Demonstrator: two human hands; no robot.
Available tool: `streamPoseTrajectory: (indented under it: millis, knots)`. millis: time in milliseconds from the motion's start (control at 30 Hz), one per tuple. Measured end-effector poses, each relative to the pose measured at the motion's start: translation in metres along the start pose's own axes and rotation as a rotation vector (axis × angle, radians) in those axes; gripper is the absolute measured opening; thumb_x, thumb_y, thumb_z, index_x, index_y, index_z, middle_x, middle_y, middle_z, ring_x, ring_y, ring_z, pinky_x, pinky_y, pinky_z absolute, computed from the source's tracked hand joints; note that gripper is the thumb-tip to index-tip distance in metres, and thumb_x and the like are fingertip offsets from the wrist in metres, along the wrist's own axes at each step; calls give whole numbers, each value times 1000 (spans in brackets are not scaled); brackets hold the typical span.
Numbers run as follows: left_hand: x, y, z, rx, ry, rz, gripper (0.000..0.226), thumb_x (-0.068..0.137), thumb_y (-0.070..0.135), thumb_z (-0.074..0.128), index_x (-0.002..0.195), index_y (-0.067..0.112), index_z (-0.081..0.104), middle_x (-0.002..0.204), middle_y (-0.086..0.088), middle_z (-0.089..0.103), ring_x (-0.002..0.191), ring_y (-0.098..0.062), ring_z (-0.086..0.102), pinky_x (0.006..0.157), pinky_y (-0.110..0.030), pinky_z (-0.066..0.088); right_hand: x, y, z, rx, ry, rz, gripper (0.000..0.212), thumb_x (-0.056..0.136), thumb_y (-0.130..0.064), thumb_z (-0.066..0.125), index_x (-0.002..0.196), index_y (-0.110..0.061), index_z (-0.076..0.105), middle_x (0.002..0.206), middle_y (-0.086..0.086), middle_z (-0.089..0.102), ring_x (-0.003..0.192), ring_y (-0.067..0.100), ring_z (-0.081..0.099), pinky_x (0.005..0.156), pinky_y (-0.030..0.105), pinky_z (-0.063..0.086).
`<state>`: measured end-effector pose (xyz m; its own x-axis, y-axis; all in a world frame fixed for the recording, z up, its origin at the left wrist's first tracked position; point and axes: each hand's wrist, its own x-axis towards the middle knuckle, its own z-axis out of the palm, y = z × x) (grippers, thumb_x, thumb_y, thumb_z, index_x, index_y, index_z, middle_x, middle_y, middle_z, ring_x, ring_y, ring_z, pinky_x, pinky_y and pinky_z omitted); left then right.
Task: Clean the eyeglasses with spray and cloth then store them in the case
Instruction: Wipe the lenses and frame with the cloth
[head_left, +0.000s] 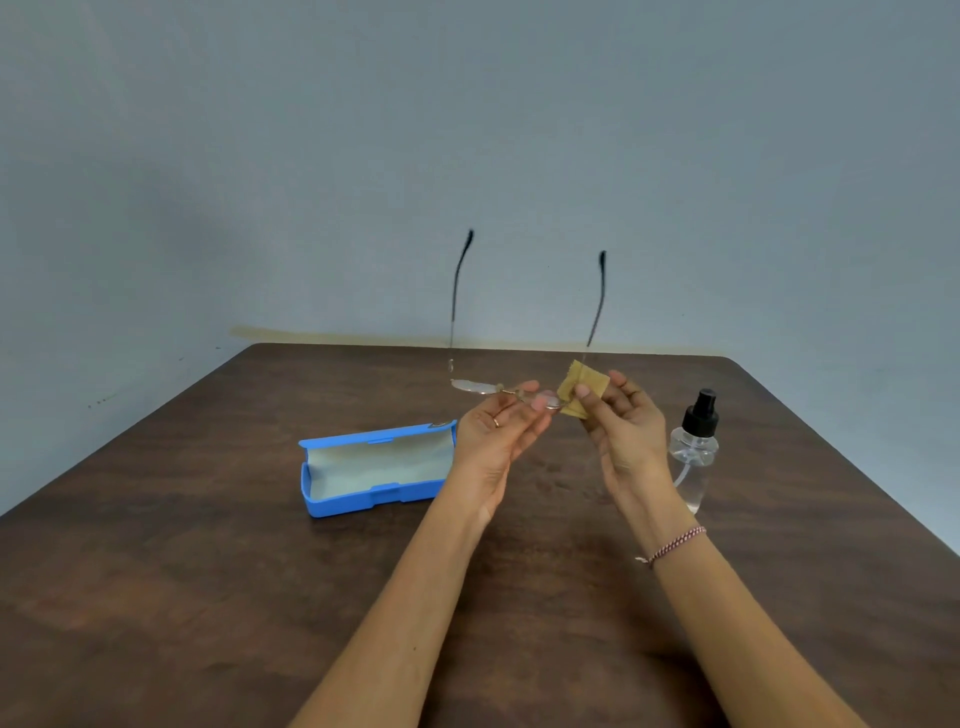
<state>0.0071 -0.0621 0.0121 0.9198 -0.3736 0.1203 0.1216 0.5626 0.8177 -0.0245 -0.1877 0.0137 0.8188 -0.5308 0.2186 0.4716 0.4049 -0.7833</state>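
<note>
Starting with the eyeglasses (470, 385): where are they?

— Up in the air, above and to the right of the blue case (363, 499). The lenses lie nearly flat and both temples stand up with their dark tips highest.

Who holds them?

— The left hand (493, 436), just right of the case's right end. Palm up, it pinches the frame between thumb and fingertips, near the bridge and the right lens. There is a ring (496, 422) on one finger.

And the other hand?

— The right hand (623, 426), farther right of the case, pinches a small mustard cloth (582, 395). The cloth is folded over the right end of the frame and touches it there. How much of the lens it covers I cannot tell. A braided bracelet (675, 543) circles that wrist.

How does the case lie?

— Open on the brown table (208, 597), lid tipped back, pale lining showing, long side toward the person.

The spray?

— A clear spray bottle (693, 452) with a black pump top stands upright, well to the right of the case, past the right hand. That wrist hides part of its lower side.
</note>
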Motion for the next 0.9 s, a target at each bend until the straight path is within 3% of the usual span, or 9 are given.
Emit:
streamPoseTrajectory:
  millis: [67, 267, 467, 600, 733, 900]
  knots:
    - [-1, -1, 1, -24, 48, 33, 24, 81, 1, 64, 105, 1, 63, 97, -13, 70, 87, -18, 70, 76, -20, 56, 2, 0, -2, 61, -11, 57, 45, 68, -1, 69, 110, -9, 54, 79, 0, 71, 79, 11, 68, 77, 25, 56]
    - [-2, -4, -8, 24, 102, 75, 26, 81, 1, 66, 106, 5, 64, 101, -12, 70, 99, -22, 66, 75, -19, 56, 3, 2, -7, -59, -13, 166, 26, 81, 7, 62, 104, -5, 64, 96, 8, 68, 90, 18, 65, 79, 27, 57]
    - [1, -8, -6, 80, 89, 76, 22, 79, -1, 68, 98, 10, 66, 100, -9, 70, 88, -12, 68, 77, -20, 56, 1, -2, -1, -147, 96, 173, 19, 80, 3, 66, 88, -14, 65, 86, 3, 68, 79, 12, 61, 65, 17, 45]
    - [1, -8, -6, 89, 66, 78, 24, 77, 1, 70, 99, 11, 68, 98, -10, 71, 92, -15, 68, 77, -21, 56, 6, -6, 8, -48, 149, 260, 14, 85, 2, 62, 89, -9, 54, 85, 10, 63, 70, 15, 62, 54, 17, 53]
    - [0, -7, -7, 84, 31, 97, 30, 77, 2, 70, 106, 10, 67, 93, -5, 73, 92, -12, 69, 79, -21, 55, 3, 3, 11, -82, 100, 289, 28, 86, 4, 61, 111, -5, 54, 94, 12, 66, 77, 17, 64, 61, 20, 55]
    - [2, -7, -8, 106, 46, 101, 35, 78, 3, 69, 113, 6, 64, 99, -6, 71, 92, -11, 68, 79, -21, 55, 0, 0, 7, -182, 18, 207, 25, 84, 3, 63, 109, -1, 63, 88, 7, 68, 76, 12, 64, 67, 17, 55]
